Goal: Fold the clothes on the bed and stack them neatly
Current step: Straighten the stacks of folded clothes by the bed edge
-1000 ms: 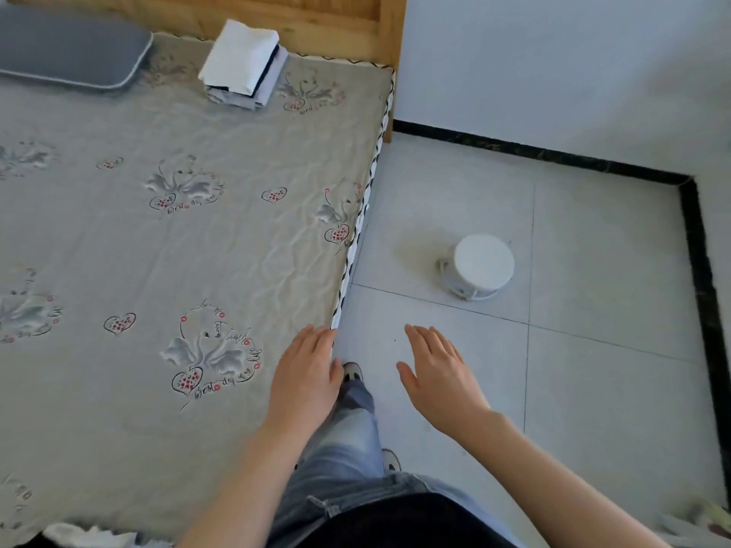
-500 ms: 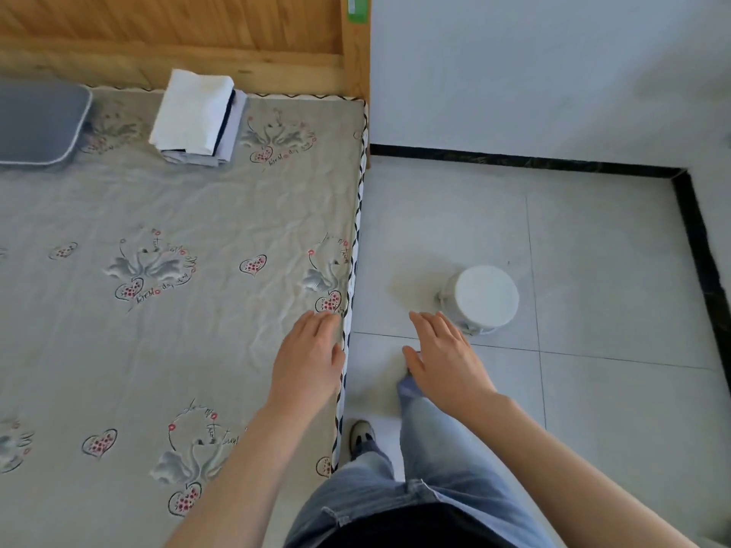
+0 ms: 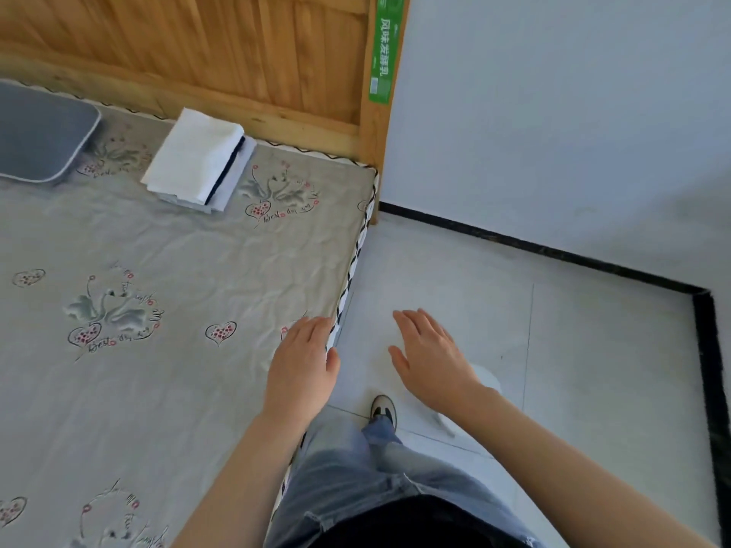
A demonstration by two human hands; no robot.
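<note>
A stack of folded clothes (image 3: 199,164), white on top with a dark layer showing at its right edge, lies on the bed (image 3: 166,294) near the wooden headboard. My left hand (image 3: 302,363) hovers flat over the bed's right edge, fingers straight, holding nothing. My right hand (image 3: 429,357) is out over the floor beside the bed, fingers spread and empty. Both hands are well short of the stack.
A grey pillow (image 3: 37,138) lies at the far left by the headboard (image 3: 221,53). A white round object (image 3: 484,383) on the tiled floor is mostly hidden under my right forearm. My jeans and a shoe (image 3: 383,409) show below. A white wall stands to the right.
The view has moved toward the headboard, so the folded stack looks nearer and larger. The white round floor object has slid under my right arm. Both hands stay flat and empty.
</note>
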